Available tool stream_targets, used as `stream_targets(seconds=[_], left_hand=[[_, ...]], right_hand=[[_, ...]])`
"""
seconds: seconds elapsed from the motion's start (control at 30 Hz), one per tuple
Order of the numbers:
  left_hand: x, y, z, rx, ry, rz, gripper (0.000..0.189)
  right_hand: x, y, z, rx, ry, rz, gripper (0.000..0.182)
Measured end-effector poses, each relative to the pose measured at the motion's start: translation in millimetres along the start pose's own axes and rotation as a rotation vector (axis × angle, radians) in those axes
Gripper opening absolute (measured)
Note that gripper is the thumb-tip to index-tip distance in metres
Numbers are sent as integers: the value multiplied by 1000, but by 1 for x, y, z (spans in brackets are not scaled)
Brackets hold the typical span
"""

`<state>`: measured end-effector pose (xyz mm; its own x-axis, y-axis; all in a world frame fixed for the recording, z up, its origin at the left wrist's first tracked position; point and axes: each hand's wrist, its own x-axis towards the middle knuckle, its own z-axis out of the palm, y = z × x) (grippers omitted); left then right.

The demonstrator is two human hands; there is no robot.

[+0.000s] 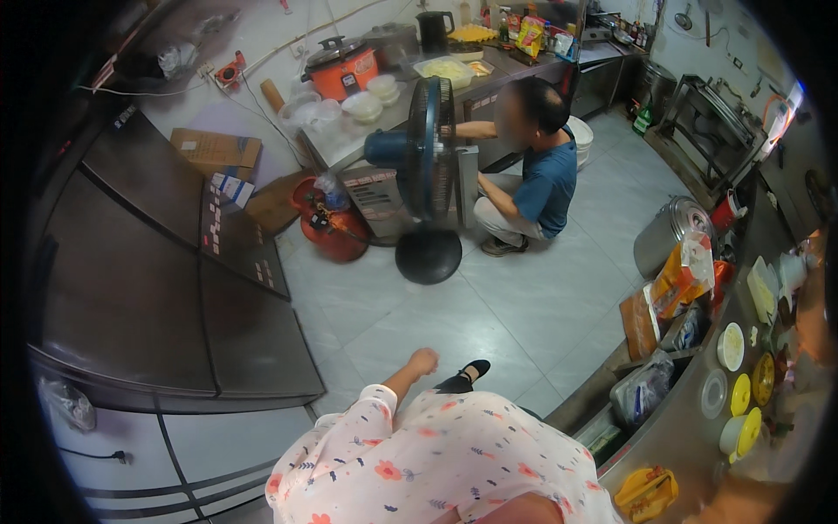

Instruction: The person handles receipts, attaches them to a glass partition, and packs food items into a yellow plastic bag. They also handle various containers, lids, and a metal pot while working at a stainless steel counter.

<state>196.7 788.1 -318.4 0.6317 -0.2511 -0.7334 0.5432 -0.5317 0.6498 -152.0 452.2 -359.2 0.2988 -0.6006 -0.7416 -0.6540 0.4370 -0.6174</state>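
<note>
My left hand (424,361) hangs in front of me over the tiled floor (452,321), its fingers curled in, with nothing visible in it. It is near my black shoe (480,371) and touches no object. My right hand is out of view. Ahead stands a pedestal fan (432,150) with a blue motor housing and a round black base (428,255). Just behind the fan a person in a blue shirt (546,177) squats by the steel counter (347,147), arms reaching toward its side. An orange-red gas cylinder (337,239) stands left of the fan.
Dark steel refrigerator doors (131,262) line the left. An orange rice cooker (344,69) and a black kettle (435,33) stand on the back counter. To the right are a lidded metal pot (668,236) and a long counter (694,426) with several bowls and a yellow tray (645,494).
</note>
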Motion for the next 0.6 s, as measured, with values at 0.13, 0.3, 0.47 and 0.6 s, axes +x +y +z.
stream_targets(seconds=[0.13, 0.3, 0.47, 0.6], left_hand=[[-16, -28, -5, 14, 26, -53, 19], [-15, -72, -22, 19, 26, -148, 21], [31, -59, -26, 110, -3, 26, 24], [48, -80, -57, 179, 49, 110, 21]], right_hand=[[5, -14, 7, -14, -32, -23, 16], [17, -38, 24, -116, -86, -59, 15], [117, -1, 10, -475, -199, 94, 20], [87, -71, 73, -523, -329, -17, 24]])
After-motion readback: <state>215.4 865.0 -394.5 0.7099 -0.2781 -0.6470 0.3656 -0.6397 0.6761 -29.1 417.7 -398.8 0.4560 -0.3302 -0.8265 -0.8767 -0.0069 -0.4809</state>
